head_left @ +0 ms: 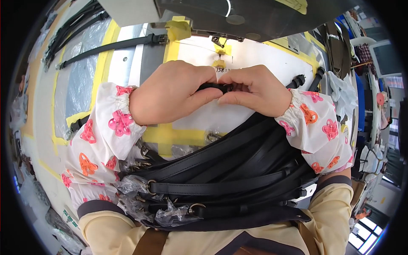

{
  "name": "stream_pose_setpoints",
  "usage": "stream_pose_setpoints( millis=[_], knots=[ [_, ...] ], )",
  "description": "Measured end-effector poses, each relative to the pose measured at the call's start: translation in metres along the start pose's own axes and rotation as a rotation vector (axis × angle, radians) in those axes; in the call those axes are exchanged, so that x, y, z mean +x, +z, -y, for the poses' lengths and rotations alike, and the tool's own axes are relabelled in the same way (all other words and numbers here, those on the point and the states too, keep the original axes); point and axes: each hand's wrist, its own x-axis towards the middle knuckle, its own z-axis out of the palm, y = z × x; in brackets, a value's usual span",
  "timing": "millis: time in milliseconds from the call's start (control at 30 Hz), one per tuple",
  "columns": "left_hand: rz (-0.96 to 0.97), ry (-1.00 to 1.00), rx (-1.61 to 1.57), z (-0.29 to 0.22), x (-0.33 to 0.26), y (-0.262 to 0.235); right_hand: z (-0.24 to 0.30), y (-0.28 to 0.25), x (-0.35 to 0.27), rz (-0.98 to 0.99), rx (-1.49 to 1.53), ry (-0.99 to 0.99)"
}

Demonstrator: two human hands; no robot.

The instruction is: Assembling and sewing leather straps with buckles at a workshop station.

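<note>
My left hand [172,95] and my right hand [257,91] meet under the machine head, over the white work surface [221,112]. Between their fingertips they pinch a short visible part of a black strap [211,86]; the fingers hide the rest of it. Both hands are closed, thumbs toward me. Below them, a pile of black leather straps [221,170] lies across my lap and the table's near edge. Metal rings and clasps at the pile's left end are wrapped in clear plastic [172,214]. One ring [151,186] shows bare metal.
A dark machine head [238,19], apparently a sewing machine, hangs just beyond my hands. Yellow tape [165,140] borders the surface. Another black strap with a buckle [110,47] lies at the left, with more straps [70,36] behind. Crumpled white plastic [343,91] hangs at the right.
</note>
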Motion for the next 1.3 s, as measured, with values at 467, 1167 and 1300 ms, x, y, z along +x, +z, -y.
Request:
stream_pose_setpoints(
  millis=[467,1167,1300],
  knots=[
    [-0.350,0.175,0.197,0.041,0.030,0.016,-0.004,-0.024,0.025,-0.208,0.109,0.325],
    [-0.032,0.170,0.138,0.047,0.028,-0.004,-0.008,-0.037,0.023,-0.038,0.221,0.543],
    [-0.042,0.160,0.185,0.045,0.025,-0.004,-0.027,-0.017,0.009,-0.420,-0.570,0.052]
  ],
)
